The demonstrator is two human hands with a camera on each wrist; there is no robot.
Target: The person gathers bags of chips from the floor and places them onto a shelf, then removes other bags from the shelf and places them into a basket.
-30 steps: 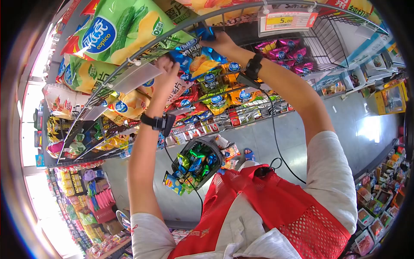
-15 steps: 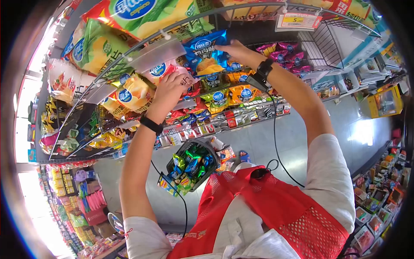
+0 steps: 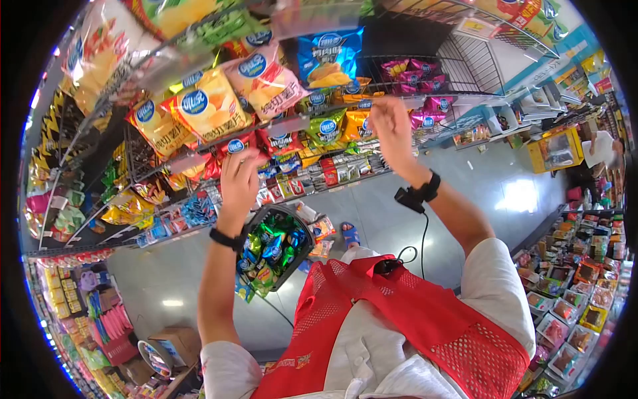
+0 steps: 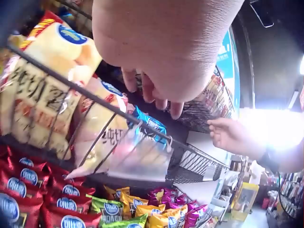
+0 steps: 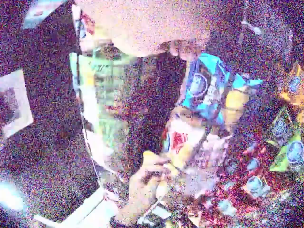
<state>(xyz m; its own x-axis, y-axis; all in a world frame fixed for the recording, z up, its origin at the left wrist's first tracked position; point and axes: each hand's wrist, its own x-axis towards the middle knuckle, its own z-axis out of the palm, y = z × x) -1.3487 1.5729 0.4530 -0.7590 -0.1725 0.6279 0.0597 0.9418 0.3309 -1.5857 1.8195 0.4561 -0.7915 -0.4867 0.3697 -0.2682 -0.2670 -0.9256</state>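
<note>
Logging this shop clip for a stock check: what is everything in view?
wire rack: one, grey metal, across the top.
blue crisp bag: one, blue and yellow, the rack's upper shelf.
pink crisp bag: one, pink and white, left of it.
yellow crisp bags: at least two, yellow, further left.
red crisp bags: several, red, shelf below, by the left hand.
magenta packets: several, magenta, the rack's right end.
basket: one, black, green and blue packets inside, below the left forearm.
cardboard box: one, brown, on the floor.
vest: one, red mesh, on the person.
left hand: one, bare, raised by the red bags, holds nothing.
right hand: one, bare, raised by the shelf edge, holds nothing.
</note>
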